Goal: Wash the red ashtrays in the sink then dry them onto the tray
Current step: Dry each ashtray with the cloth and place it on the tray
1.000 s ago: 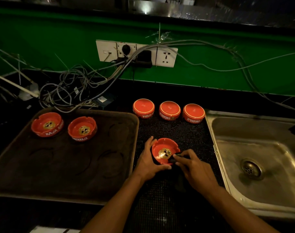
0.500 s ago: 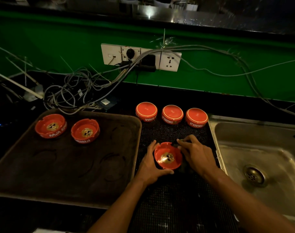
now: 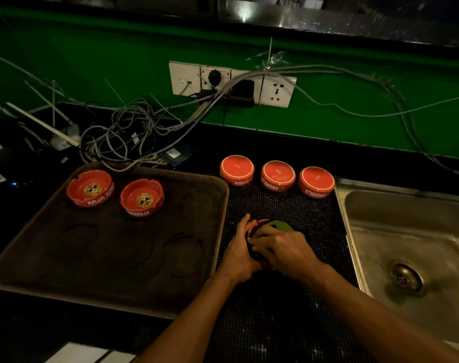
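My left hand (image 3: 237, 248) grips a red ashtray (image 3: 258, 223) on the black dotted mat (image 3: 283, 205); only part of its rim shows between my hands. My right hand (image 3: 284, 251) lies over the ashtray with fingers curled and holds a green pad (image 3: 281, 227) against it. Two red ashtrays (image 3: 90, 188) (image 3: 142, 197) stand upright at the back left of the dark tray (image 3: 105, 258). Three more ashtrays (image 3: 237, 170) (image 3: 277, 175) (image 3: 316, 181) sit upside down in a row at the mat's far edge. The steel sink (image 3: 406, 231) is at the right.
A tangle of grey cables (image 3: 123, 137) lies behind the tray, running up to a wall socket strip (image 3: 232, 83) on the green wall. The sink drain (image 3: 406, 277) is at the right. The tray's right rim borders the mat next to my left hand.
My right hand has moved from the ashtray's far right rim to on top of it, and a green pad now shows there. The ashtray's bowl is now hidden under my hands.
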